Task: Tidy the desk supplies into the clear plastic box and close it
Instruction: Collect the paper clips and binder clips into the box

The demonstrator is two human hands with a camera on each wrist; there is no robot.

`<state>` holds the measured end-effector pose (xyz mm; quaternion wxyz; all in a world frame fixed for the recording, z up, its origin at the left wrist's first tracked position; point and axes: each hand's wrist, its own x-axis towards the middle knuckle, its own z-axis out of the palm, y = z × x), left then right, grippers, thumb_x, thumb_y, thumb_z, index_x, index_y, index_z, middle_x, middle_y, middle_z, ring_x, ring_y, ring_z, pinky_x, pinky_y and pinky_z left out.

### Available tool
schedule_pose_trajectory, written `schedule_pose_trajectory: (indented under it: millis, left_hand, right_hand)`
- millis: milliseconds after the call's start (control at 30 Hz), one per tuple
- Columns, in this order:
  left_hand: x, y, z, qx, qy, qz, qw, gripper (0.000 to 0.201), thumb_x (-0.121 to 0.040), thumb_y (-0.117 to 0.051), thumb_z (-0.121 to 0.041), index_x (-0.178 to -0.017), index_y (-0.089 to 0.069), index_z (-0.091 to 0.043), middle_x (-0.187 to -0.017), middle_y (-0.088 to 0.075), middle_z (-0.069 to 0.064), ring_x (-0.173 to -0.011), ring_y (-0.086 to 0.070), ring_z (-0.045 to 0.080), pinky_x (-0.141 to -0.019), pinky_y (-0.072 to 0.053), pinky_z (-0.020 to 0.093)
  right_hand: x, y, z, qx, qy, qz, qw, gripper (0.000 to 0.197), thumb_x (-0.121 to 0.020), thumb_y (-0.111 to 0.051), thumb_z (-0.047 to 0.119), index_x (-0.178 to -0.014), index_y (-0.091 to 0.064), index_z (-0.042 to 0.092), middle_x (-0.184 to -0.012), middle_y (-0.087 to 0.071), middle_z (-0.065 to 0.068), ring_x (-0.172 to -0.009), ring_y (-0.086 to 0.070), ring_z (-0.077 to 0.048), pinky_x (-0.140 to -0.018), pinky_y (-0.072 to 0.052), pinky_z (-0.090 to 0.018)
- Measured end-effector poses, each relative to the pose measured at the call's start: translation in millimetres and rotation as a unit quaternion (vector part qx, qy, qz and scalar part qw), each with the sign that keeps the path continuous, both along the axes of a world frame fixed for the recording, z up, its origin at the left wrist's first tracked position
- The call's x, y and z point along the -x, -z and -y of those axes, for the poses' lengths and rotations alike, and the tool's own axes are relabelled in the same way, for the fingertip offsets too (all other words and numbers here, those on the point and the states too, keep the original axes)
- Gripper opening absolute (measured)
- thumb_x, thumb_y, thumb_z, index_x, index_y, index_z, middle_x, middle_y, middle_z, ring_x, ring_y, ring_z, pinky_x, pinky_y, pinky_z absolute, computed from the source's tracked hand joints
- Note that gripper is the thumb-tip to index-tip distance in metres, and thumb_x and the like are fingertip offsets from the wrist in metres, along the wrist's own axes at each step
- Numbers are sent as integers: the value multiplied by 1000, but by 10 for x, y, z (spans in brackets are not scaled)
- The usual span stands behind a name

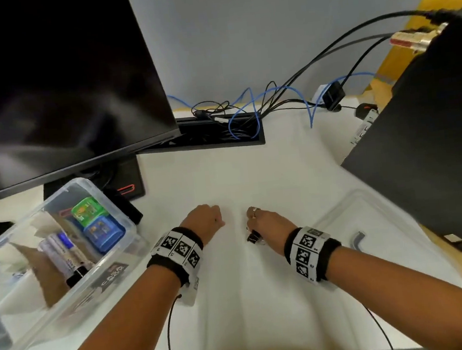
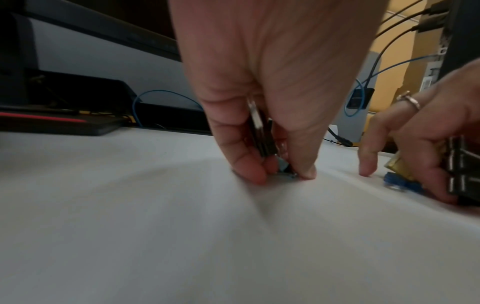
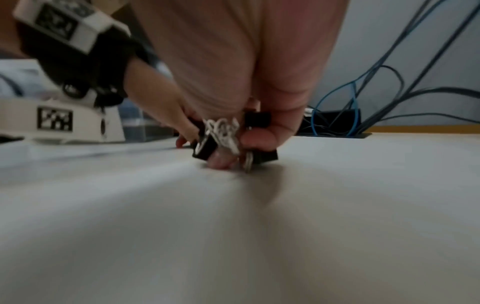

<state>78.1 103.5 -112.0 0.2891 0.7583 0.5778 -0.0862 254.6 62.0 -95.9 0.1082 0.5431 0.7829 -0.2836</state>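
Observation:
On the white desk, my left hand [image 1: 214,218] is curled with its fingertips down on the surface. In the left wrist view it [image 2: 280,174] pinches black binder clips [image 2: 262,133], and a small blue clip [image 2: 283,166] sits at its fingertips. Just to the right, my right hand [image 1: 253,223] grips a bunch of black binder clips [image 1: 254,237] with silver handles [image 3: 223,133]. Gold [image 2: 398,164] and blue [image 2: 402,183] clips lie under that hand. The clear plastic box [image 1: 120,213] stands open at the left, holding markers [image 1: 68,255] and a green [image 1: 88,209] and a blue [image 1: 102,232] case.
The clear lid [image 1: 355,219] lies flat at the right, beside a black computer case [image 1: 432,141]. A monitor [image 1: 54,79] overhangs the box at the back left. Cables [image 1: 247,117] run into a desk slot behind the hands.

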Motion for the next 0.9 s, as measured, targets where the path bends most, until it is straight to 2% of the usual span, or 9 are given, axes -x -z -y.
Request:
schedule_pose_trajectory:
  millis: [100, 267, 400, 500, 533, 600, 700, 767, 900]
  left_hand:
    - [54, -3, 62, 1, -22, 13, 1000, 22, -93, -51, -21, -103, -59, -4, -93, -57, 10, -88, -53, 21, -77, -40, 26]
    - [114, -89, 210, 7, -57, 35, 998, 22, -90, -50, -12, -111, -54, -4, -111, -63, 16, -101, -59, 29, -81, -44, 30]
    - [164, -197, 413, 31, -86, 34, 995, 34, -88, -54, -17, -120, -49, -6, -117, -59, 15, -105, -58, 29, -83, -44, 29]
    - [271, -384, 594, 26, -94, 43, 994, 29, -89, -54, -19, -113, -60, -4, -117, -63, 11, -106, -59, 24, -87, -43, 25]
    - [339, -498, 653, 19, -99, 56, 993, 26, -90, -53, -18, -108, -63, -2, -114, -66, 10, -102, -60, 22, -83, -42, 23]
    - [570, -782, 766, 6, -131, 102, 986, 24, -91, -52, -16, -101, -66, 0, -104, -69, 10, -87, -59, 16, -77, -43, 22]
    - [1127, -1301, 893, -3, -246, 207, 947, 18, -94, -50, -15, -95, -66, -5, -78, -63, 4, -60, -57, 1, -64, -56, 22]
    - [1590, -1532, 919, -49, -337, 231, 911, 17, -95, -50, -14, -87, -64, -9, -63, -55, 3, -43, -51, -2, -47, -45, 10]
    - [2446, -1568, 799, -84, -474, 228, 846, 28, -96, -47, -10, -70, -57, -14, -66, -52, 7, -53, -49, 15, -61, -43, 25]
  right_hand:
    - [-11, -31, 9, 2, -35, 15, 999, 30, -89, -44, -1, -119, -53, 0, -124, -51, -20, -110, -55, -33, -88, -44, -34]
    - [25, -82, -32, 0, -82, 8, 997, 23, -88, -41, -4, -107, -53, -2, -118, -50, -22, -95, -58, -29, -77, -43, -35]
    - [100, -101, -19, -4, -122, 63, 991, 29, -98, -36, 14, -120, -44, -3, -131, -44, -24, -83, -47, -23, -69, -28, -26]
    - [190, -137, -34, 15, -105, 64, 992, 20, -96, -41, 12, -111, -48, 1, -112, -53, -19, -86, -47, -21, -68, -34, -29]
    - [221, -155, -57, 20, -94, 40, 995, 6, -93, -45, 8, -95, -50, 7, -95, -54, -12, -87, -45, -19, -66, -34, -27]
    - [311, -288, -93, 53, -37, -19, 998, 32, -87, -51, 1, -65, -38, 20, -71, -44, 2, -86, -48, -20, -62, -34, -25]
    - [569, -704, -71, 143, 60, -189, 970, 23, -85, -54, -3, -68, -44, 10, -67, -55, -4, -65, -58, -18, -49, -43, -17]
    - [867, -997, -34, 207, 78, -283, 933, 22, -86, -53, -5, -70, -46, 7, -61, -58, -7, -46, -53, -9, -38, -37, -13]
    - [1746, -1325, -57, 230, 86, -387, 889, 30, -85, -53, -7, -63, -45, 12, -57, -57, -9, -43, -51, -10, -36, -34, -14]
